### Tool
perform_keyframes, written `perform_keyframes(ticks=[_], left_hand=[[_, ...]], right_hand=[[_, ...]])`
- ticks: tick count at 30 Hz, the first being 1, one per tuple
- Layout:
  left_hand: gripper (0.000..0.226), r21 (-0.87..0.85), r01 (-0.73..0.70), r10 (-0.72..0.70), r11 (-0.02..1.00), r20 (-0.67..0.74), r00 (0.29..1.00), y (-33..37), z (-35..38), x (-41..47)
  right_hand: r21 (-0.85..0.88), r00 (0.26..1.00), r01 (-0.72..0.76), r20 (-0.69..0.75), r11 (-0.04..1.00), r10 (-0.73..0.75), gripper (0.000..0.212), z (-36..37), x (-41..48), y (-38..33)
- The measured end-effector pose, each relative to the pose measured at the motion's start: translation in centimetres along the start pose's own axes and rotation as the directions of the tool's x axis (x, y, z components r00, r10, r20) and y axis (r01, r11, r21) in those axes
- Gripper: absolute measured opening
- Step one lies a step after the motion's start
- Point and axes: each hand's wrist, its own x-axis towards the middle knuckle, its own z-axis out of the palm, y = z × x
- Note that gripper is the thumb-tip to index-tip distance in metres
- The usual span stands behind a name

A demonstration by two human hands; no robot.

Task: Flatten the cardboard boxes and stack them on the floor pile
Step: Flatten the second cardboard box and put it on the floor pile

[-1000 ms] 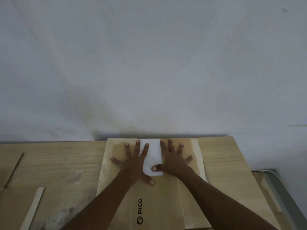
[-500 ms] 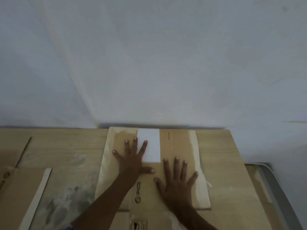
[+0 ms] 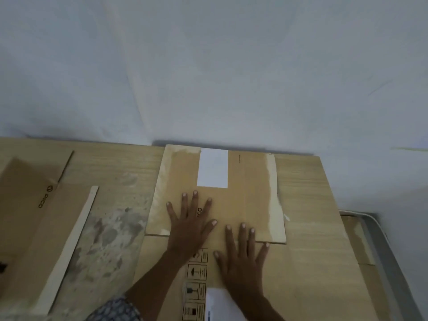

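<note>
A flattened brown cardboard box (image 3: 250,188) lies flat on the wooden surface (image 3: 308,205), its far end against the wall. It carries a white label (image 3: 213,169) near the far end and printed handling symbols (image 3: 196,274) near me. My left hand (image 3: 190,225) presses palm-down on the box just below the label, fingers spread. My right hand (image 3: 243,258) presses flat beside it, a little nearer to me, across the fold line of the flap. Neither hand grips anything.
Another flattened box (image 3: 30,216) with a pale tape strip (image 3: 69,246) lies at the left. A white-grey wall (image 3: 208,66) rises behind. A grey rail and a white cable (image 3: 375,228) run along the right edge. A white paper (image 3: 220,304) lies near the bottom.
Both hands have slid toward me along the box, off the white label; the right hand moved furthest. More of the box's near part and the left box came into view.
</note>
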Motion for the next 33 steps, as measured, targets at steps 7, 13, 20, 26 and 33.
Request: perform_keyframes(ticks=[7, 13, 20, 26, 33], left_hand=[[0.06, -0.01, -0.016, 0.016, 1.0, -0.013, 1.0, 0.2, 1.5, -8.6], [0.07, -0.072, 0.055, -0.049, 0.996, 0.086, 0.995, -0.8, 1.9, -15.2], [0.078, -0.056, 0.077, -0.059, 0.995, 0.267, 0.962, -1.1, -0.7, -14.1], [0.123, -0.028, -0.155, 0.155, 0.988, 0.321, 0.934, -0.6, 0.8, -22.9], [0.113, -0.008, -0.208, 0.185, 0.978, 0.492, 0.85, -1.0, -2.4, -20.7]], right_hand=[[-0.047, 1.0, -0.012, 0.018, 0.999, 0.013, 0.072, 0.3, -0.7, 0.1], [0.039, 0.987, -0.11, 0.123, 0.993, 0.105, 0.084, -0.2, -4.9, -1.5], [0.081, 0.953, -0.258, 0.187, 0.963, 0.239, 0.102, 1.5, -13.8, 0.0], [0.13, 0.945, -0.237, 0.259, 0.963, 0.197, 0.105, 0.5, -12.8, 0.1], [-0.017, 0.959, 0.044, 0.281, 0.999, -0.037, 0.119, 0.3, -15.5, 2.9]])
